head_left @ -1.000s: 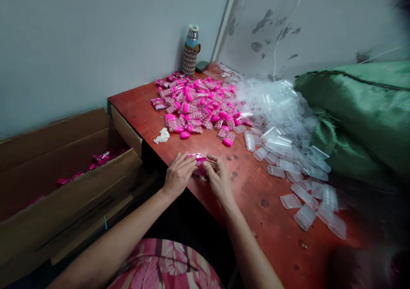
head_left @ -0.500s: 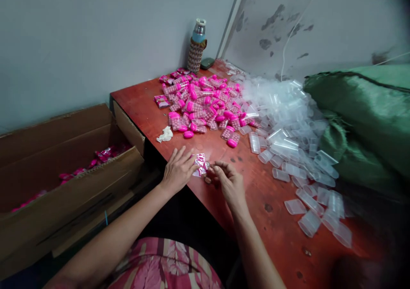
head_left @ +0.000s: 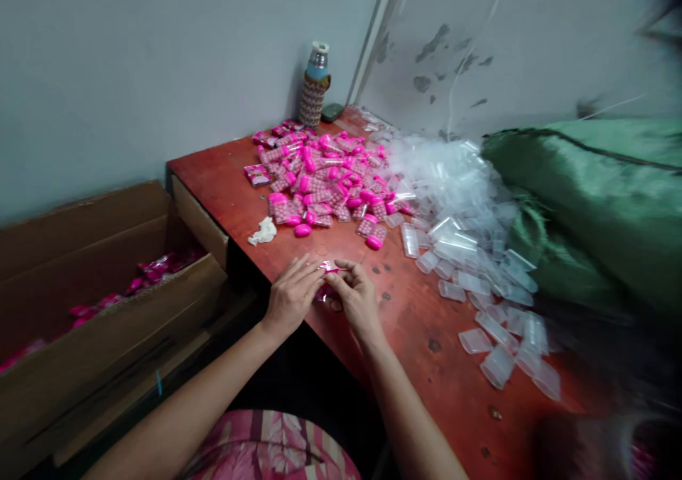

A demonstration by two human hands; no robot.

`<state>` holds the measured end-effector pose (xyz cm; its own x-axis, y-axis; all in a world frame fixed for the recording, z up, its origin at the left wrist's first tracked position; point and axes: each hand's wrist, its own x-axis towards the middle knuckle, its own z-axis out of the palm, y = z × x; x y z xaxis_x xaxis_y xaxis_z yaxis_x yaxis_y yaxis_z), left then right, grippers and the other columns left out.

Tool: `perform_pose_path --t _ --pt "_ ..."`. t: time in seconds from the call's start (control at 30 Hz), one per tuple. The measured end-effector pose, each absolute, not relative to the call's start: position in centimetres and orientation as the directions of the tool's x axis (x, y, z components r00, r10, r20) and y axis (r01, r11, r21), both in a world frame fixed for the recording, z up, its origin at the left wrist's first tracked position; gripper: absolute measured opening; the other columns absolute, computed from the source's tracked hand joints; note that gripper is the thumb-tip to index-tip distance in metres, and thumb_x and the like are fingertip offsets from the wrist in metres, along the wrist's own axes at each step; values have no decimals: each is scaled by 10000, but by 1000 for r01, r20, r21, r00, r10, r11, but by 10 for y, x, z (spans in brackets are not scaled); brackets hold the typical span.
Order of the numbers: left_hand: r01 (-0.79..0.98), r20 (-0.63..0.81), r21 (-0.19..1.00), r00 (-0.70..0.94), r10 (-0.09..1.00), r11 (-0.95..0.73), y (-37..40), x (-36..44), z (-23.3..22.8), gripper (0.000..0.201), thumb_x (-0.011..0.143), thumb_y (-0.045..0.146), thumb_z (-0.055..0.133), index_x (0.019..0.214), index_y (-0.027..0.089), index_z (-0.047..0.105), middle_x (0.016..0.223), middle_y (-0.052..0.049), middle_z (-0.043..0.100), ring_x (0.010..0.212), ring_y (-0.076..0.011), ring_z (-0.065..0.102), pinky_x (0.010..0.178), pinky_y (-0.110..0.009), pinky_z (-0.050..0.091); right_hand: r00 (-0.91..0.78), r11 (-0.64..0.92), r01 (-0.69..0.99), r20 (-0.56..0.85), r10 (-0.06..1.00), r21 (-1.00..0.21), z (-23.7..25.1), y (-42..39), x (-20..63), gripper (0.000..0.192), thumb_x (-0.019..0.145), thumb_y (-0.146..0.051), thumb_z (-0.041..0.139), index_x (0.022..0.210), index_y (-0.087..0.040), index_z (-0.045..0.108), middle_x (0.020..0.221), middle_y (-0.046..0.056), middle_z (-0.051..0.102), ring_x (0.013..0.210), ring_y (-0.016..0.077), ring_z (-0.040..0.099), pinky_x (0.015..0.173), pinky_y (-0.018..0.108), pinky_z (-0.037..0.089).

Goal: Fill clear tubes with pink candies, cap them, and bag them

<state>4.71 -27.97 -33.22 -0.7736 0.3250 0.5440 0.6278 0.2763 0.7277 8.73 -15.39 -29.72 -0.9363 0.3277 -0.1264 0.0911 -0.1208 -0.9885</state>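
Note:
A small shiny pink packet (head_left: pixel 329 266) lies between my hands near the front edge of the red table (head_left: pixel 410 345). My left hand (head_left: pixel 290 297) rests from the left with its fingers stretched out flat, their tips over the packet's left side. My right hand (head_left: pixel 358 299) has its thumb and forefinger closed at the packet's right edge. The fingers partly cover the packet, so its contents are hidden. Behind my hands lies a heap of clear tubes with pink caps (head_left: pixel 325 196), filled with pale pink balls.
Many clear empty tubes (head_left: pixel 469 246) spread to the right, beside a green sack (head_left: pixel 591 175). At the left stands a cardboard box (head_left: pixel 143 302) with pink packets inside. A bottle in a knitted cover (head_left: pixel 313 96) and crumpled white tissue (head_left: pixel 263 231) are on the table.
My right hand has moved left onto the packet, and its fingers have closed at the edge. My left hand stays flat by it. The camera view has shifted slightly.

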Motion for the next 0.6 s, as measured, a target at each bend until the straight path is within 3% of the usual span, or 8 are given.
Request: perform_pose_path --t 0.1,0.13,0.2,0.27,0.33,0.4,0.5,0.6 --pt "322 291 944 -918 268 77 -283 50 -315 419 746 298 583 1156 225 531 1187 -68 552 1105 -241 492 946 -399 388 -937 -118 53 -90 337 -992 -288 -150 83 318 695 -334 629 954 -203 499 613 -59 515 442 68 458 365 153 345" --pt "164 159 986 -939 306 -12 -285 50 -311 452 730 327 599 1161 212 526 1166 -79 566 1056 -246 531 903 -388 426 -939 -107 40 -73 336 -994 -285 -148 82 312 688 -318 637 946 -201 506 615 -59 516 466 70 470 396 158 363" --pt "-148 -59 977 -878 475 -153 -287 48 -305 408 734 366 585 1092 171 580 1038 -94 636 927 -242 602 818 -368 480 -954 -84 34 -58 296 -996 -281 -145 82 300 673 -290 651 925 -192 522 604 -59 514 501 73 484 457 169 386" --pt "-342 -161 920 -775 612 -191 -288 46 -304 315 741 370 576 932 134 658 866 -94 680 808 -220 636 764 -342 501 -974 -45 55 -64 219 -997 -280 -140 81 284 671 -289 650 910 -190 535 584 -60 507 501 79 482 484 183 390" --pt "-413 -218 891 -757 616 -191 -288 45 -306 256 716 352 611 801 122 686 762 -85 681 734 -193 640 720 -302 511 -990 91 53 -40 137 -994 -279 -131 78 230 705 -312 615 893 -194 554 605 -44 534 527 97 502 513 205 403" --pt "-432 -262 881 -786 560 -195 -288 44 -309 218 677 330 654 728 121 690 713 -72 674 681 -164 632 673 -260 514 -992 373 -1 48 118 -928 -277 -112 70 162 769 -314 538 877 -199 577 669 -11 581 600 128 540 574 239 423" --pt "-485 -320 846 -795 515 -222 -287 45 -311 207 639 315 690 686 113 687 673 -62 664 626 -132 614 622 -223 512 -956 851 -9 255 147 -525 -272 -70 49 214 826 -201 414 943 -199 592 886 60 620 808 193 557 716 307 415" --pt "-552 -384 784 -791 477 -283 -286 47 -309 203 613 293 714 679 104 681 660 -57 658 602 -118 603 585 -208 513 -970 997 -14 244 4 -70 -271 -28 27 365 799 -73 348 1089 -169 548 1162 104 529 1058 238 450 858 355 346"
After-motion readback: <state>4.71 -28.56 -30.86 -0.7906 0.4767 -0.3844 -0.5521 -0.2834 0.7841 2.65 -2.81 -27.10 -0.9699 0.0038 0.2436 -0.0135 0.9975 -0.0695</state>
